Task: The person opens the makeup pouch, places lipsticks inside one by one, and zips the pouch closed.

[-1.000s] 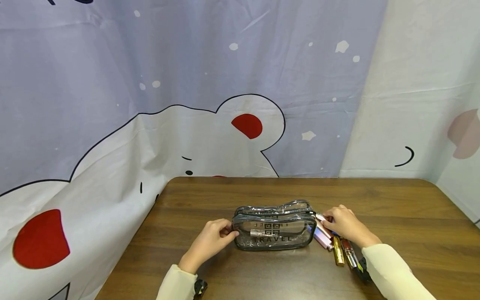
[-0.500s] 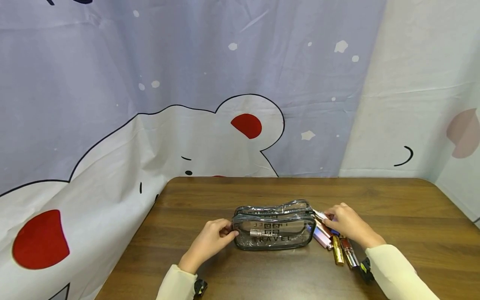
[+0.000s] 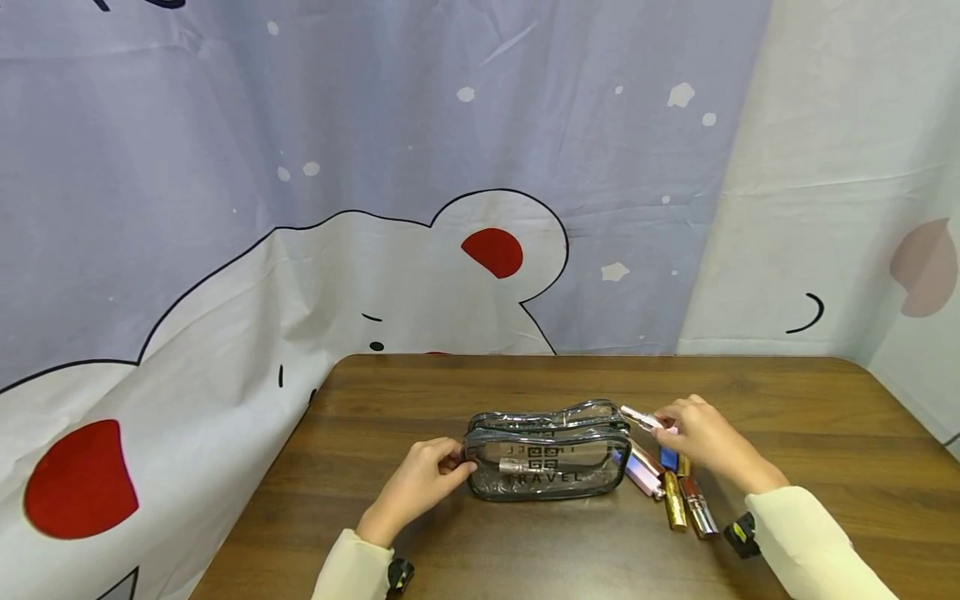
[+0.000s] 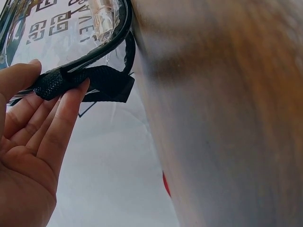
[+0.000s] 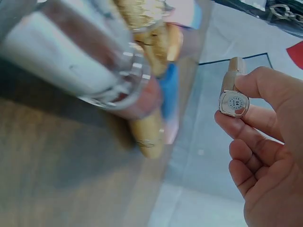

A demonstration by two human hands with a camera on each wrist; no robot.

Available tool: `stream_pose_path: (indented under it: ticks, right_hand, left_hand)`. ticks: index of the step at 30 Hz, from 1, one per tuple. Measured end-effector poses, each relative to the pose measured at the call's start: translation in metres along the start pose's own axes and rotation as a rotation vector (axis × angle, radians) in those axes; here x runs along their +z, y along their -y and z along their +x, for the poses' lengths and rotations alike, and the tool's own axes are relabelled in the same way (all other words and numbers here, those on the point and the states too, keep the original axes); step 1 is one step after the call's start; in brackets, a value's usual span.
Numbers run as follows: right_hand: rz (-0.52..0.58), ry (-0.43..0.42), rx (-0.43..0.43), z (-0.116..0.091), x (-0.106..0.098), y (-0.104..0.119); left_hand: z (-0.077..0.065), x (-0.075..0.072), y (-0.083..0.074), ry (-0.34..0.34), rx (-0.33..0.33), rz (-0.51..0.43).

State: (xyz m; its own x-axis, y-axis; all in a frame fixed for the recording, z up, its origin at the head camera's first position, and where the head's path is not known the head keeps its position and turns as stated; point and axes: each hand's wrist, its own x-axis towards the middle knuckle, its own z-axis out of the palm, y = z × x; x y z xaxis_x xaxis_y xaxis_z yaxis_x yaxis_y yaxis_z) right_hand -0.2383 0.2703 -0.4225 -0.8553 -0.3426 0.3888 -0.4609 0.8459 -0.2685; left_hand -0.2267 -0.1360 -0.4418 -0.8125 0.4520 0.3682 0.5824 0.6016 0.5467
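My left hand (image 3: 426, 477) pinches the left end of a clear travel pouch (image 3: 495, 487) with black edging; in the left wrist view, thumb and fingers are on its black fabric tab (image 4: 59, 84). A silvery tube (image 3: 517, 466) shows inside the pouch. Just right of the pouch, my right hand (image 3: 701, 433) pinches a slim lipstick (image 5: 233, 87) between thumb and fingers, its labelled base facing the right wrist camera. Under and beside that hand lie a pink tube (image 3: 642, 478), a gold tube (image 3: 675, 502), a dark red tube with a silver end (image 3: 698, 507) and a blue piece (image 3: 668, 457).
The brown wooden table (image 3: 555, 550) has its back edge along a patterned curtain (image 3: 390, 125). Black wrist cameras are strapped near both cream sleeves (image 3: 802, 533).
My right hand has drawn back from the loose tubes, up and to the right, with the lipstick, uncovering the blue piece. The left hand and the pouch have stayed put.
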Motion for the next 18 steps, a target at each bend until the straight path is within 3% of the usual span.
stream_pose_path:
  ticks: [18]
  right_hand:
    - [-0.013,-0.113,-0.107,0.01,-0.042,0.021]
  left_hand:
    - [0.0,0.0,0.0,0.014,-0.017,-0.008]
